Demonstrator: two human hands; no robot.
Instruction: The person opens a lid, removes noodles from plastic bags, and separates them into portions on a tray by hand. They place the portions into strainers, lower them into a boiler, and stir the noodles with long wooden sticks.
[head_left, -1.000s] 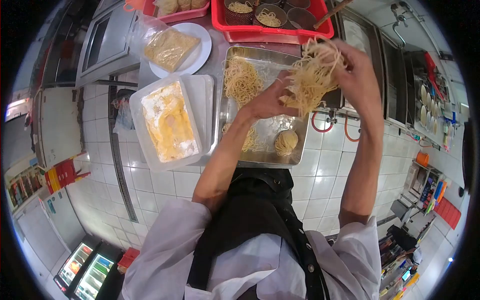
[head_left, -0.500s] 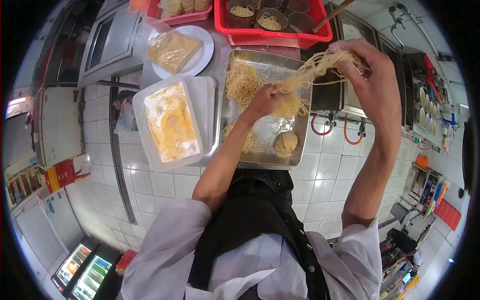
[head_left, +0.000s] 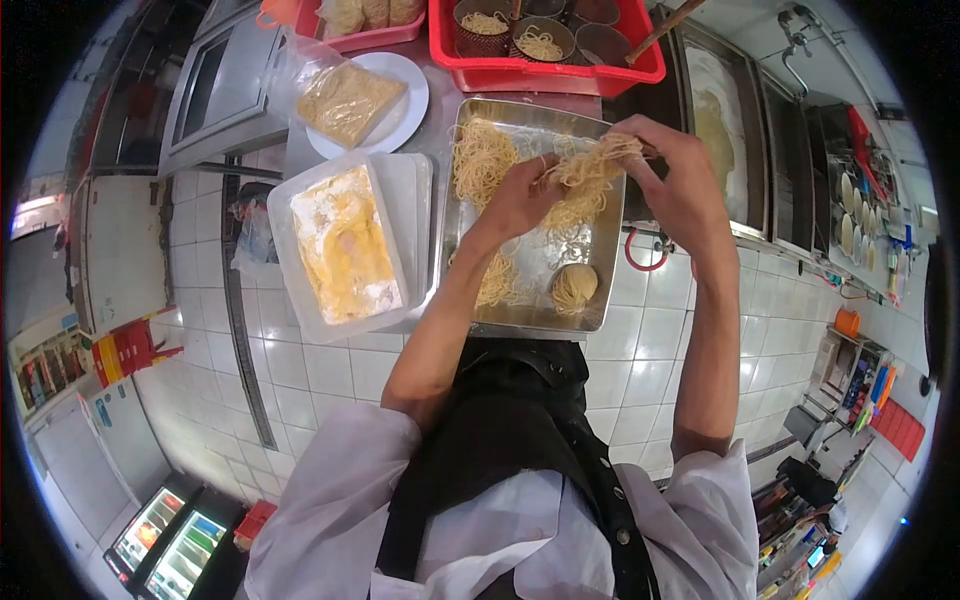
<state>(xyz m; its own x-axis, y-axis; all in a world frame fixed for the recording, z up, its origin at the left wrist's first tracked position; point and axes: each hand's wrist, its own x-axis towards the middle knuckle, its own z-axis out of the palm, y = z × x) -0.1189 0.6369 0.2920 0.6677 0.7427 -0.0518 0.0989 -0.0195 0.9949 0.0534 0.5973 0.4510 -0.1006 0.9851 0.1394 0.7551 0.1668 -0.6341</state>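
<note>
Over a steel tray (head_left: 540, 322) of 3 noodle nests (head_left: 573, 288), left hand (head_left: 520, 197) and right hand (head_left: 680, 185) clutch noodles (head_left: 590, 165).

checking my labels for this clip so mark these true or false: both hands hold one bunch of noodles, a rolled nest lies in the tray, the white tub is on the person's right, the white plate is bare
1. The left hand and the right hand hold one bunch of noodles over the metal tray. True.
2. A rolled nest of noodles lies in the tray, near the edge closest to the person. True.
3. The white tub is on the person's right. False: it stands beside the tray on the person's left.
4. The white plate is bare. False: a clear bag of noodles lies on it.
</note>
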